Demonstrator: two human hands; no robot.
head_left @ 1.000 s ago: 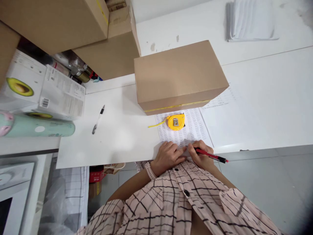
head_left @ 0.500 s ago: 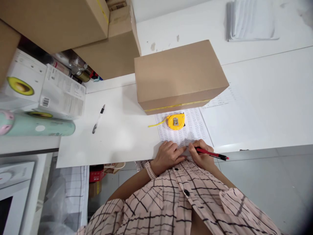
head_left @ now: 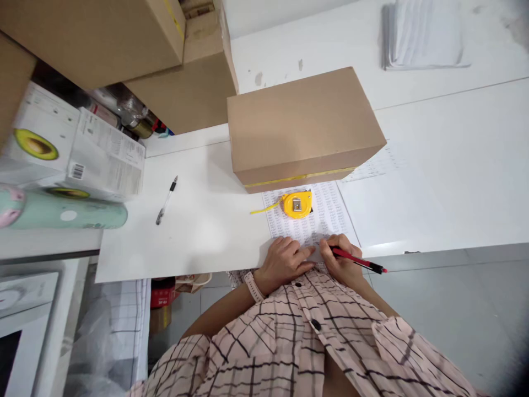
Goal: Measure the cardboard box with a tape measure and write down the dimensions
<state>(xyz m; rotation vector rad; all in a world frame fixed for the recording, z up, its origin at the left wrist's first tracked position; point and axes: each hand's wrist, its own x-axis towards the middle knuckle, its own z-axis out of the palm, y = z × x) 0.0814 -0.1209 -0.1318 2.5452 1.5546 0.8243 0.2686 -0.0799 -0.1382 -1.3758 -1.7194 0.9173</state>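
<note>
In my right hand is a red and black pen, its tip down at the lower part of a written sheet of paper. My left hand lies with its fingers stretched out on the bottom edge of that sheet, just left of the pen tip. A yellow tape measure rests on the sheet beyond my hands, a short length of its yellow blade sticking out to the left. Behind it a closed cardboard box stands on the white table, covering the sheet's far part.
A clear pen with a black grip lies on the left of the table. Further left are a mint green bottle, white avocado-printed boxes and large cardboard boxes. A stack of papers lies at the far right.
My right hand and the pen have shifted very slightly on the sheet. My left hand, the tape measure and the box stay where they were.
</note>
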